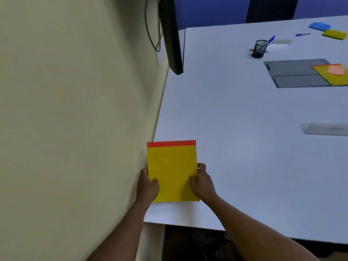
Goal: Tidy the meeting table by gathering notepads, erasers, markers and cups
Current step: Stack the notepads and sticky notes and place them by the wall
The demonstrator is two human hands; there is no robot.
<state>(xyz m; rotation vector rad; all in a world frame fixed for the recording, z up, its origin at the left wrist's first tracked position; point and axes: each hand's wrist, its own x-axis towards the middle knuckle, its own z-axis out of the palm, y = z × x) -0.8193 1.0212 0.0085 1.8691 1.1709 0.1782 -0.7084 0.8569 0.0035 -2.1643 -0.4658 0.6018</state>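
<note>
At table (235,129) corner by wall, yellow notepad (172,166) gripped by left hand (147,185) and right hand (202,183); should be kept level, edges squared, when carried.

Notepad (172,172) on table (235,147), beside wall (75,129)

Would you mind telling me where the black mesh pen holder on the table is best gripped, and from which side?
Grip the black mesh pen holder around its upright round wall, about mid-height, coming from its near left side. A blue pen leans out over the right of its rim, so a grasp from above or from the right would likely knock it; the white table on the near left looks bare.
</note>
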